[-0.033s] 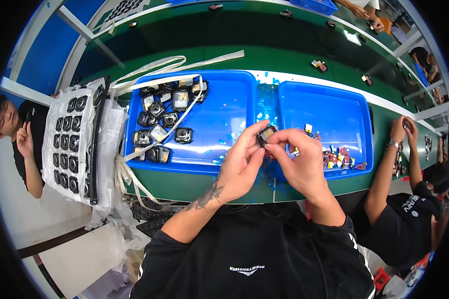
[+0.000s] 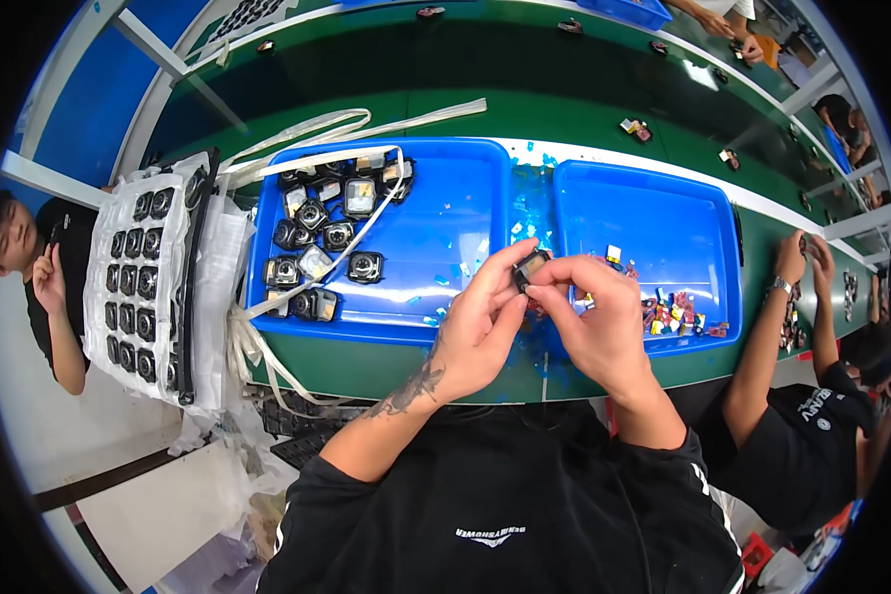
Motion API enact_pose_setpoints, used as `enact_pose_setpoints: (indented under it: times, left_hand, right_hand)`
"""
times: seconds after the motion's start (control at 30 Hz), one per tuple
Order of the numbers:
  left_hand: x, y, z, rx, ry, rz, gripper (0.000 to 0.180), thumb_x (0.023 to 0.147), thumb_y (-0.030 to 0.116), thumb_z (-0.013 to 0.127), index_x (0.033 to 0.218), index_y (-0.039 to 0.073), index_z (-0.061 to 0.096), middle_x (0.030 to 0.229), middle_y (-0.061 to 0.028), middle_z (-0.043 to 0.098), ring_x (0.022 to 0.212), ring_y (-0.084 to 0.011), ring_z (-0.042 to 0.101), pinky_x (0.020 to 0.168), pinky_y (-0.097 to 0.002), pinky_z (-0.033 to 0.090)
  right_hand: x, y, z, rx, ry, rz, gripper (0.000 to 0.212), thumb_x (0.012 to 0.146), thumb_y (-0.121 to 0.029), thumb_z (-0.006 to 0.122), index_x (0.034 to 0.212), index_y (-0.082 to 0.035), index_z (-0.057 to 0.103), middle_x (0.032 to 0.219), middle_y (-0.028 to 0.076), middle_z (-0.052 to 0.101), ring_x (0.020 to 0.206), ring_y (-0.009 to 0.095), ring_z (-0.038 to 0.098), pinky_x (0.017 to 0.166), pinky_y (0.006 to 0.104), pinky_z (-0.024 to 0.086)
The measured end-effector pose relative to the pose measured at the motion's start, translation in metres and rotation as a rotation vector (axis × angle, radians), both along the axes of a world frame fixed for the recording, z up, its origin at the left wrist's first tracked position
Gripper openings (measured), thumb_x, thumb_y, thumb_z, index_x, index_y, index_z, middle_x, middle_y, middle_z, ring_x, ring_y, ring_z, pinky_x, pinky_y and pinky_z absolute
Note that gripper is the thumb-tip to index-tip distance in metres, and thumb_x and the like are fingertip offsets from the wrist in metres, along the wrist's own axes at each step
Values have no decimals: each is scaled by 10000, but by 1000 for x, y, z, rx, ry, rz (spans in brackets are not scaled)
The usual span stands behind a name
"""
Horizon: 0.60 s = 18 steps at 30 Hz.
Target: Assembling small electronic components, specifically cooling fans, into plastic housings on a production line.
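Note:
Between the two blue trays, both my hands are on a small black square-cased device [image 2: 532,265] with a pale window on its upper face. My left hand [image 2: 478,332] grips it from the left side. My right hand [image 2: 596,309] pinches its lower right edge between thumb and fingertips. Part of the case is hidden behind the fingers. Several similar black devices [image 2: 338,236], some showing round lens-like fronts, lie in the left blue tray [image 2: 445,188]. Small red, yellow and white parts [image 2: 668,312] are heaped low in the right blue tray [image 2: 643,198].
A white strap [image 2: 371,220] crosses the left tray. Left of it, a tilted stack of trays [image 2: 134,282] holds rows of black devices. Blue scraps [image 2: 532,213] litter the gap between trays. Beyond runs a green belt [image 2: 525,114] carrying scattered parts. A co-worker's hands [image 2: 802,259] work at right.

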<state>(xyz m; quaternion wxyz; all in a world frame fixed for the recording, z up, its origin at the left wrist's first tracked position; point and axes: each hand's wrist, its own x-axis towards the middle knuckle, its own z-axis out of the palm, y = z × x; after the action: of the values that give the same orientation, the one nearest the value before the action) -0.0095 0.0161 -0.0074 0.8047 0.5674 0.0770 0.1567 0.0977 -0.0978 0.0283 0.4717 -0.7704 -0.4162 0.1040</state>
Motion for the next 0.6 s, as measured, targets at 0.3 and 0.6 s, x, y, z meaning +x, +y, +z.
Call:
enact_pose_setpoints:
  times: [0.3,0.6]
  left_hand:
    - [-4,-1,0,92,20,15,510,951,-84,420,1445,22,344,1302,-158,556,1194,-183,564,984,-293,446]
    - [-10,2,-1,276,74,54,513,951,-85,446,1444,22,356,1254,-172,593,1173,-206,585,968,-317,472]
  right_hand:
    - [-4,3,0,85,-61,-3,89,785,-9,716,856,-17,663,743,99,658,632,222,629,575,325,481]
    - [1,7,0,18,-112,48,95,764,-50,729,812,-38,647,741,80,660,659,260,637,592,366,489]
